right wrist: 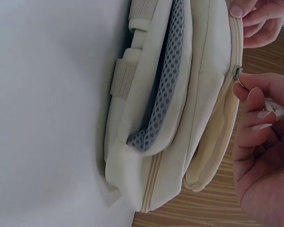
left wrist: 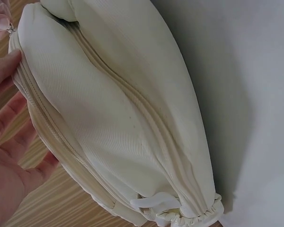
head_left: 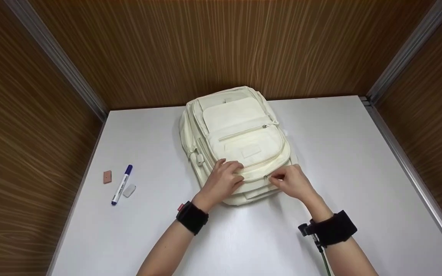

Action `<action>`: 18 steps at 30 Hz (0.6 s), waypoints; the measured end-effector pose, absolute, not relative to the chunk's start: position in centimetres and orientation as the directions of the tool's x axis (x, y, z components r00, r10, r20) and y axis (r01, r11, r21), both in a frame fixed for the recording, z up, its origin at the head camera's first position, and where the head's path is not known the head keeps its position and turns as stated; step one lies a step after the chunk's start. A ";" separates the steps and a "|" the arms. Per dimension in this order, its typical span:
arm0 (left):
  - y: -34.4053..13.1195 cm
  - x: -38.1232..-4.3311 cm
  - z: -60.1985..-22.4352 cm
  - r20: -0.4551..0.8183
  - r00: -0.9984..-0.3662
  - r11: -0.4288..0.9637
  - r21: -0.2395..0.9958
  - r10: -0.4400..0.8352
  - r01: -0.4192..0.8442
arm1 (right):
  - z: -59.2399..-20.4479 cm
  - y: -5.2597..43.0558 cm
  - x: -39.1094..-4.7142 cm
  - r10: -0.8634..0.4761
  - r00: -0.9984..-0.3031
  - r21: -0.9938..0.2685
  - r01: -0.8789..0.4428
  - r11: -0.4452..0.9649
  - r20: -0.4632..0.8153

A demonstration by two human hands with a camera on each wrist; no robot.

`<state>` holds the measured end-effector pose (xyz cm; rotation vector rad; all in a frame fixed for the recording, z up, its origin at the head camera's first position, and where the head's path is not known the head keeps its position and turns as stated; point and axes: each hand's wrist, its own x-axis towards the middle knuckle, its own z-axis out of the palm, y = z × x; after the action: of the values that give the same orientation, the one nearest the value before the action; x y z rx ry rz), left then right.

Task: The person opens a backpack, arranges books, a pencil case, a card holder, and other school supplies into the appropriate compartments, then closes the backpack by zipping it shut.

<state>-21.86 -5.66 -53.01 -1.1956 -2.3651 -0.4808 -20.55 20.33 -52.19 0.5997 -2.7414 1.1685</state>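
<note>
A cream backpack (head_left: 240,126) lies with its front panel up. My right hand (head_left: 291,181) pinches the small metal zipper pull (right wrist: 237,72) on the curved seam near the bag's lower right. A white piece (right wrist: 274,109) shows between that hand's curled fingers. Beyond the pull the seam gapes, and the beige lining (right wrist: 212,137) shows. My left hand (head_left: 223,179) is on the seam to the left of the pull. Its thumb (right wrist: 236,10) presses the zipped edge from one side, while its other fingers spread over the front panel.
On the white table (head_left: 148,138), left of the bag, lie a reddish-brown block (head_left: 107,177), a white marker with blue ends (head_left: 122,185) and a small white eraser-like piece (head_left: 129,190). Wood-grain panels (head_left: 221,46) stand behind and at both sides. A cable (head_left: 325,262) hangs from the right wristband.
</note>
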 end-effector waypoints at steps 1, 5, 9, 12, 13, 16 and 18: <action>-5.7 -21.9 -53.0 0.531 -0.526 0.566 0.102 0.664 0.818 | -52.2 20.6 -20.6 -0.304 -0.921 -0.670 -0.386 0.633 0.244; -5.6 -21.8 -52.9 0.529 -0.525 0.556 0.116 0.667 0.823 | -52.3 21.5 -20.8 -0.272 -0.934 -0.664 -0.358 0.657 0.234; -5.9 -21.7 -52.7 0.510 -0.537 0.545 0.152 0.671 0.825 | -52.2 22.3 -20.8 -0.259 -0.942 -0.655 -0.334 0.678 0.212; -6.4 -21.7 -52.5 0.495 -0.561 0.543 0.196 0.664 0.816 | -52.1 22.8 -20.8 -0.276 -0.941 -0.657 -0.334 0.676 0.195; -6.6 -21.8 -52.4 0.492 -0.569 0.542 0.213 0.659 0.813 | -52.1 22.9 -20.8 -0.289 -0.939 -0.661 -0.337 0.670 0.186; -7.4 -21.9 -52.3 0.485 -0.584 0.530 0.261 0.651 0.807 | -51.9 22.9 -20.6 -0.345 -0.925 -0.676 -0.356 0.645 0.158; -8.1 -22.0 -52.1 0.480 -0.588 0.519 0.284 0.651 0.806 | -51.9 22.5 -20.4 -0.378 -0.915 -0.691 -0.363 0.625 0.138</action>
<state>-22.03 -8.14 -52.14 -1.2153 -2.4496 -0.6997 -20.45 22.51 -51.88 0.6503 -2.8502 1.2045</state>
